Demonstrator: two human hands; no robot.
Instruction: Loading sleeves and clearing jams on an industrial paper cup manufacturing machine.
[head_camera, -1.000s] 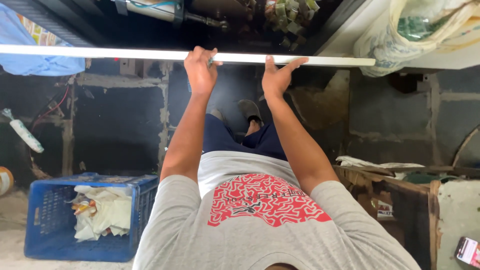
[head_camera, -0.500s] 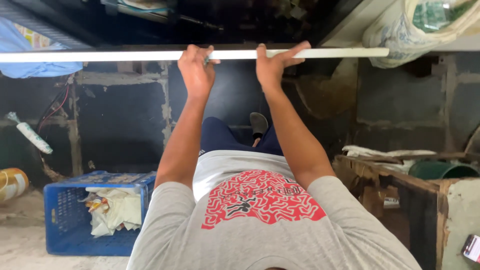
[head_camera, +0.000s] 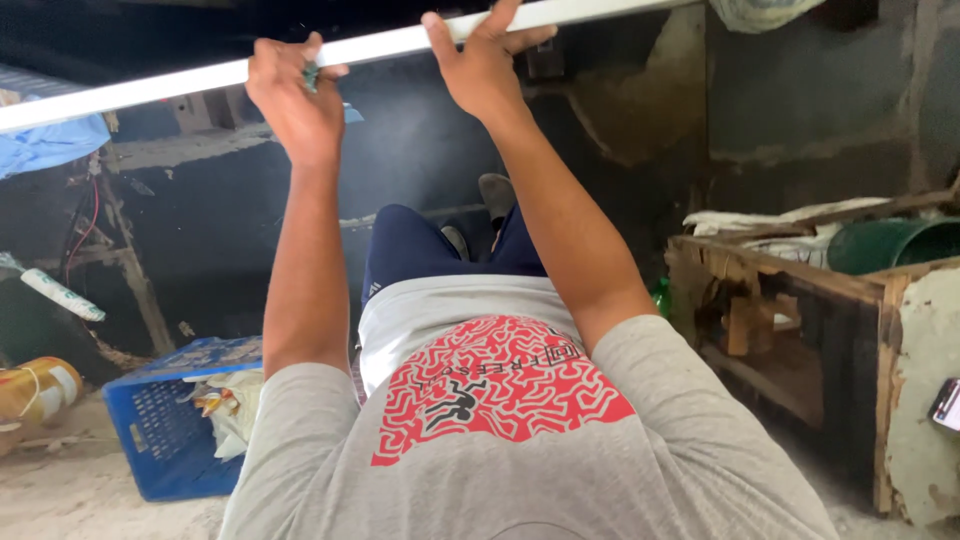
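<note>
White and long, the slim plastic-looking bar (head_camera: 150, 88) crosses the top of the view, slanting from nine o'clock up toward one o'clock, with both of the person's hands on it and arms stretched out. Below it at three o'clock stands a rough wooden crate-like frame (head_camera: 780, 320) with a round green tub (head_camera: 890, 243) on top; at seven o'clock a blue plastic crate (head_camera: 165, 430) holds crumpled pale bags.

The left hand (head_camera: 295, 100) sits at eleven o'clock, fingers (head_camera: 312, 72) curled shut over the bar's near edge. The right hand (head_camera: 485, 60) sits at twelve o'clock, fingers spread and hooked over the top of the bar, thumb out to the side, so its hold looks looser than the left's.

To handle the bar well, the judgement is that both hands should share the load evenly and stay apart enough to stop the long free ends from sagging or swinging. The right hand's fingers would likely do better wrapped fully round.
</note>
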